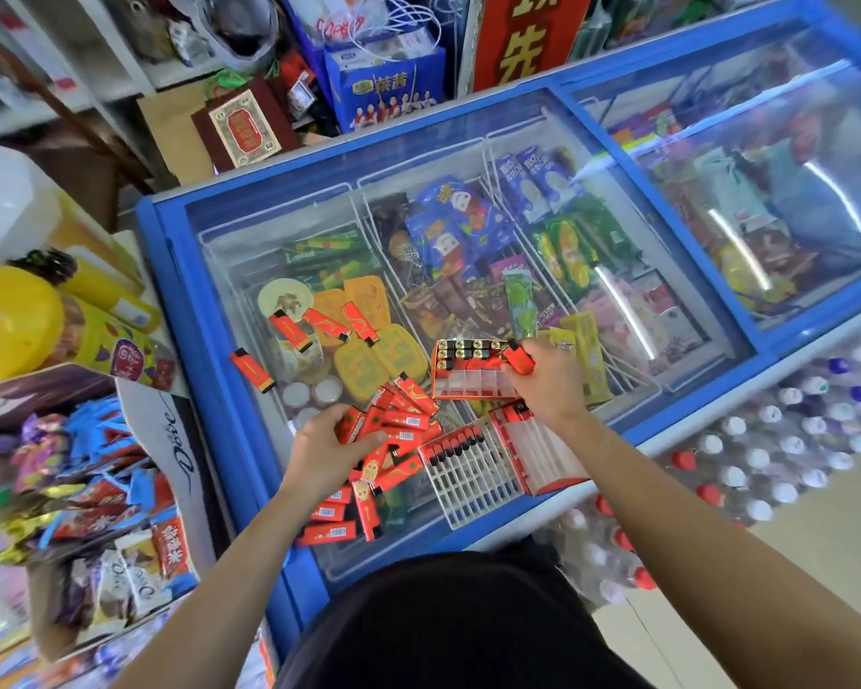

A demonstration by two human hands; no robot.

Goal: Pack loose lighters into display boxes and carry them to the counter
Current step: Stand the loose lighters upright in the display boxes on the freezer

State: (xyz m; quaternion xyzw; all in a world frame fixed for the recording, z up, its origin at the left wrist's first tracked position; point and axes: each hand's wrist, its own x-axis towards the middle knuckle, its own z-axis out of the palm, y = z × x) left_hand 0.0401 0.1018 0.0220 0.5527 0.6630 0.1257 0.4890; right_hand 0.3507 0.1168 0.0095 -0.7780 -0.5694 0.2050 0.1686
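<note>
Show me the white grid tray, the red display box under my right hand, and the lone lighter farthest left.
white grid tray point(478, 482): head view, on its empty cells.
red display box point(468, 384): head view, on its empty white slots.
lone lighter point(252, 370): head view, mid-body.

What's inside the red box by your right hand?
Lighters stand in the far row of the red box; nearer slots look empty. The right hand, holding a lighter, hides the right corner.

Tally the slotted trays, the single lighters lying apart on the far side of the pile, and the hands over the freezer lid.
Trays: 3
Lone lighters: 4
Hands, left hand and right hand: 2
Total: 9
</note>
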